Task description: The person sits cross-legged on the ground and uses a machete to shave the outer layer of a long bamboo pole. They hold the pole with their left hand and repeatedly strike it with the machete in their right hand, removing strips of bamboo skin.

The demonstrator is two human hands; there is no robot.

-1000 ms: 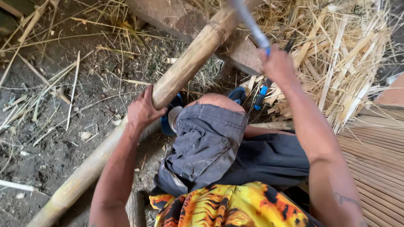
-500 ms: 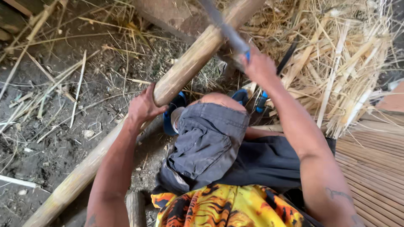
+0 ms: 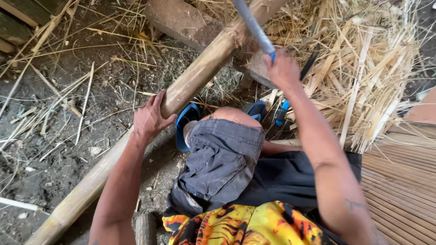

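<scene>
A long thick bamboo pole (image 3: 200, 77) runs diagonally from the lower left to the top centre, its upper end resting on a wooden block (image 3: 181, 22). My left hand (image 3: 147, 119) grips the pole near its middle. My right hand (image 3: 282, 71) is shut on the blue handle of a long blade (image 3: 252, 25), whose grey blade angles up and left across the pole's upper end. My bent knee in grey shorts (image 3: 222, 159) sits below the pole.
A heap of split bamboo strips and shavings (image 3: 359, 77) lies at the right. A mat of thin bamboo slats (image 3: 404, 190) covers the lower right. Blue sandals (image 3: 186, 122) are on my feet. A blue-handled tool (image 3: 281, 113) lies by the strips. Bare dirt with straw spreads left.
My right hand has swung the blade from the upper right down and left toward the pole's upper end. The left hand keeps its grip on the pole.
</scene>
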